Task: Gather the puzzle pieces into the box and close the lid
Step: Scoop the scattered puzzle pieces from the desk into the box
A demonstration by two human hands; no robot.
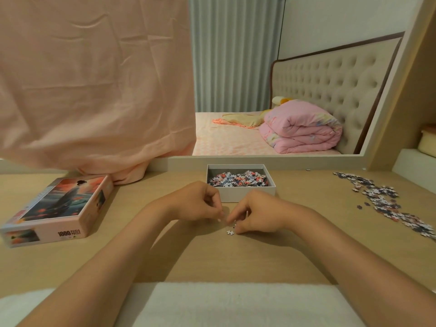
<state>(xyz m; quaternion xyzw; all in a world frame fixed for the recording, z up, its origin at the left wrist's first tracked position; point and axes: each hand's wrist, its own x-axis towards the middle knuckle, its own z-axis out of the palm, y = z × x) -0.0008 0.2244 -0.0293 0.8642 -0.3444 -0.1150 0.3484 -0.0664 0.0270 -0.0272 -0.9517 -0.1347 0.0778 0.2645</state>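
step: picking up strays | left grip (pixel 198 204) curled, contents can't tell | right grip (pixel 257 215) curled beside stray piece (pixel 230 232) on bench (pixel 212 260), hold unclear | box (pixel 247 193) open just beyond both | lid (pixel 59 206) off, left | loose pile (pixel 382 201) right, right grip nearer

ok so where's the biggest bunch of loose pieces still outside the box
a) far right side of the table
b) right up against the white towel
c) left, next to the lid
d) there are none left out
A: a scattered spread of loose pieces lies on the right side of the table, apart from the box; mid-table there is only a stray piece.
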